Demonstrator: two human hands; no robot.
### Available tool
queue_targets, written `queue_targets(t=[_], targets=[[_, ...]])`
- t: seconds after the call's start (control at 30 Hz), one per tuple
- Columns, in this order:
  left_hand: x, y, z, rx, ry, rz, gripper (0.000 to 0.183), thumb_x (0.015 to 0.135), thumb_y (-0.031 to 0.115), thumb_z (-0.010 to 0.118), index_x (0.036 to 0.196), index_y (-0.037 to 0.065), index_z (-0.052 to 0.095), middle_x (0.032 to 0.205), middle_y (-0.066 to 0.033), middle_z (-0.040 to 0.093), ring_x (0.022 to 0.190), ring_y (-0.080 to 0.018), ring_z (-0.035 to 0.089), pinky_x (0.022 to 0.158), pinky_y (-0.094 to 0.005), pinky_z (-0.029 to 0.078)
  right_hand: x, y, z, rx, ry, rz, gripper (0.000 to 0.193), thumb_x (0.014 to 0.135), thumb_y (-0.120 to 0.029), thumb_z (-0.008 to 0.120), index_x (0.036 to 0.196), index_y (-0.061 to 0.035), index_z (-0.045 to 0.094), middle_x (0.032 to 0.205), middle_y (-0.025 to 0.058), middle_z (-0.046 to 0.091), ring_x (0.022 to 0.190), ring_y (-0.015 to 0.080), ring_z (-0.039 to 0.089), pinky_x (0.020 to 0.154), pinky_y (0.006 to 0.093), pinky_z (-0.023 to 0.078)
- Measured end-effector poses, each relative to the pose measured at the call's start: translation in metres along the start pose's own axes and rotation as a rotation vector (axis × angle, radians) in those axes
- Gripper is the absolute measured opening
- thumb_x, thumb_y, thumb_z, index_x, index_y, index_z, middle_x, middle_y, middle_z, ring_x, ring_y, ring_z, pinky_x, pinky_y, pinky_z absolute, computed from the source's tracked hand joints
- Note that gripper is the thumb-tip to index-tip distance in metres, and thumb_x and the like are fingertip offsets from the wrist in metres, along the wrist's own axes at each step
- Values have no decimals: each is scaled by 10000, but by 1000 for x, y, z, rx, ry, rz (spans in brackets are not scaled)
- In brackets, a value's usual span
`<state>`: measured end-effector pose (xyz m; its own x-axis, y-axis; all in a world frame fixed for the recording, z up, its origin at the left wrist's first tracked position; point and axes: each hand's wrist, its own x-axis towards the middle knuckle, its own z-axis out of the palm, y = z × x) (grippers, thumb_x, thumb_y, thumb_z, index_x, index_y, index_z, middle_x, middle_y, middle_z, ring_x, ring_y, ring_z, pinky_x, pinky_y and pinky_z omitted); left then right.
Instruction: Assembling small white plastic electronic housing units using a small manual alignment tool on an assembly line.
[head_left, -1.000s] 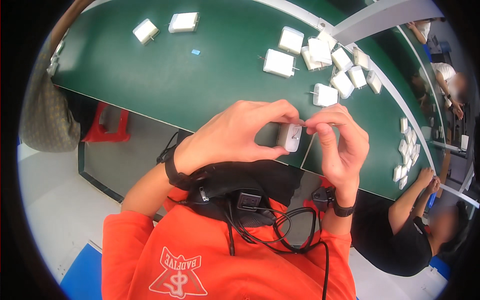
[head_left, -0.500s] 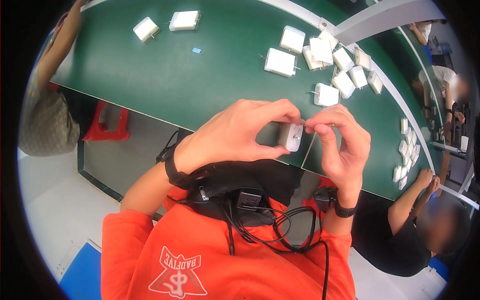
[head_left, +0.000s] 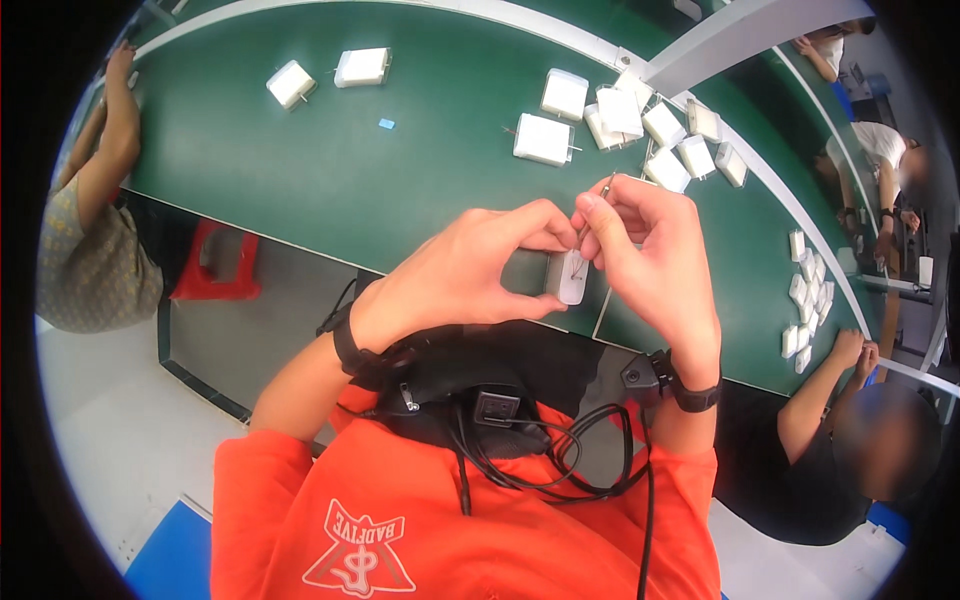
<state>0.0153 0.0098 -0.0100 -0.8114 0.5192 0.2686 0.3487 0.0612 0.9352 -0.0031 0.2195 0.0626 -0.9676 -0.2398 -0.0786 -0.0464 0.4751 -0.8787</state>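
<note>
Between the thumb and fingers of my left hand is a small white block-shaped case, held on end over the table's near edge. Thin dark wires show at the face turned toward me. My right hand is closed in a pinch around a thin metal rod-like tool, whose upper end sticks out above the fingers. The tool slants down toward the case, and its lower end is hidden by my fingertips. I cannot tell whether it touches the wires.
Several similar white cases lie clustered beyond my right hand, some with wire ends sticking out. Another white case and a blue scrap lie on the green table. Co-workers sit at left and right. A red stool stands below.
My right hand has moved closer over the case, turning so that the metal tool now points up out of the fingers. My left hand keeps its hold; the view has shifted slightly.
</note>
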Motion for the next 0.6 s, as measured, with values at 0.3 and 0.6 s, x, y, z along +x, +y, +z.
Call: queue_targets(t=[0.3, 0.6], targets=[[7, 14, -15, 27, -56, -19, 476, 867, 17, 889, 1296, -21, 686, 1340, -160, 786, 1269, -285, 767, 1124, -382, 595, -22, 55, -20, 139, 480, -331, 198, 1129, -44, 579, 977, 41, 673, 852, 41, 697, 716, 86, 610, 646, 249, 481], [105, 90, -151, 618, 76, 68, 473, 819, 178, 849, 1259, 39, 746, 1135, -82, 796, 1051, -221, 740, 941, -352, 560, -57, 96, -30, 80, 485, -300, 155, 1047, 15, 611, 907, 35, 676, 808, 95, 713, 660, 145, 626, 619, 289, 484]])
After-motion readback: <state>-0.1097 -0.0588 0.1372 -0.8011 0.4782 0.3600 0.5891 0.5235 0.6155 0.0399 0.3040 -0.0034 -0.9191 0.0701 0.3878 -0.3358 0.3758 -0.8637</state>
